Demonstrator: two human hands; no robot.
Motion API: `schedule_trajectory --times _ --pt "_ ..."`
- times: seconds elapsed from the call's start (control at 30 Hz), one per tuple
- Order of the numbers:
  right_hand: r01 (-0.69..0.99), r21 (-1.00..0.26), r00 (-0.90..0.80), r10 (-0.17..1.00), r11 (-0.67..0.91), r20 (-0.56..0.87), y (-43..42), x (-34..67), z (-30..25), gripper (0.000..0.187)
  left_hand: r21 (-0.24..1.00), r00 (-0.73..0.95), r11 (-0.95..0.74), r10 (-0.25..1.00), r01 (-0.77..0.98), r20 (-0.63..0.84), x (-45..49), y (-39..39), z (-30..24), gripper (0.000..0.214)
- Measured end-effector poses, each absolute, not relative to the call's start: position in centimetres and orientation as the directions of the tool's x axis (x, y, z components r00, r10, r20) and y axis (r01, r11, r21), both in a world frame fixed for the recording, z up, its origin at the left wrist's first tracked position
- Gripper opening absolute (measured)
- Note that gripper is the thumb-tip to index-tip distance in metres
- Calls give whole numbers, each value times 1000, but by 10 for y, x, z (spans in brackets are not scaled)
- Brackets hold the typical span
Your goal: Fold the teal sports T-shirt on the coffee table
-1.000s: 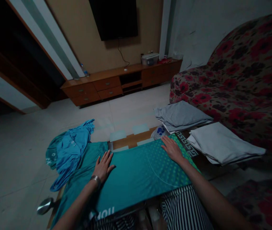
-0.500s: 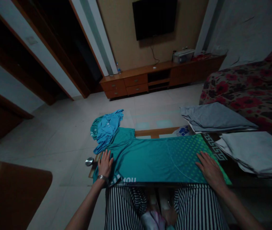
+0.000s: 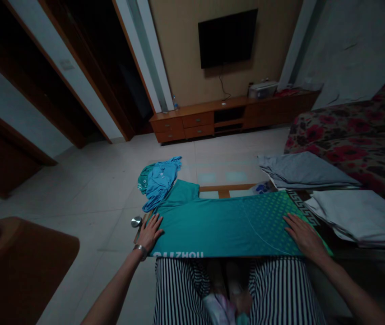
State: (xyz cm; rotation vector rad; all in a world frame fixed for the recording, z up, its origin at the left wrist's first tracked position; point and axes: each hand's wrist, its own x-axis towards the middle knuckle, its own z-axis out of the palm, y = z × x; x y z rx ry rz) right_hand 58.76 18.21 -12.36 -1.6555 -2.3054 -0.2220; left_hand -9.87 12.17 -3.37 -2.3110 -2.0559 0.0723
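A teal jersey (image 3: 226,223) lies stretched flat along the near edge of a low table (image 3: 224,188), apparently kept taut by a hand at each end. The left hand (image 3: 151,232), at nine o'clock, and the right hand (image 3: 303,234), at three o'clock, press palm-down with fingers spread wide, gripping nothing. A crumpled blue shirt (image 3: 161,180) sits at eleven o'clock, folded grey clothes (image 3: 302,169) at two o'clock.
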Motion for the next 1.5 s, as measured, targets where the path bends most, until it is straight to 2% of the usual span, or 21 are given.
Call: schedule_trajectory --times 0.23,0.4,0.57,0.63,0.7,0.77,0.83,0.97,1.07,1.2,1.37,1.5 --pt "953 -28 -281 911 303 301 188 573 -114 55 -105 118 -108 989 989 94 -64 143 -26 54" --pt "940 -42 -308 899 337 311 187 588 -120 54 -83 34 -33 999 996 10 -62 154 -29 58" --pt "941 -51 -297 891 334 344 200 585 -108 53 -55 -19 22 998 998 53 -79 151 -33 56" --pt "937 -84 -284 881 338 378 221 548 -83 51 -34 -47 51 992 998 114 -75 154 -33 51" --pt "908 -169 -294 870 384 395 251 487 -51 45 10 -82 82 981 997 177 -66 160 -32 45" --pt "834 -292 -366 866 468 342 283 411 -21 37 62 -93 82 976 995 195 -57 167 -33 42" --pt "782 -410 -424 883 469 200 316 332 -2 34 91 -88 72 980 993 181 -51 171 -36 44" --pt "753 -443 -503 860 487 91 372 197 -1 27 86 -79 66 984 994 162 -52 173 -46 51" --pt "773 -459 -472 881 438 45 400 126 -13 31 81 -73 61 985 995 154 -56 171 -52 52" --pt "807 -479 -410 912 346 -31 425 71 -23 44 92 -94 81 984 992 153 -57 171 -54 54" --pt "777 -548 -426 899 308 -99 446 52 -33 23 111 -128 114 984 987 125 -56 170 -50 56" --pt "725 -626 -414 908 287 -63 452 59 -39 20 120 -138 122 982 985 129 -56 171 -48 57"
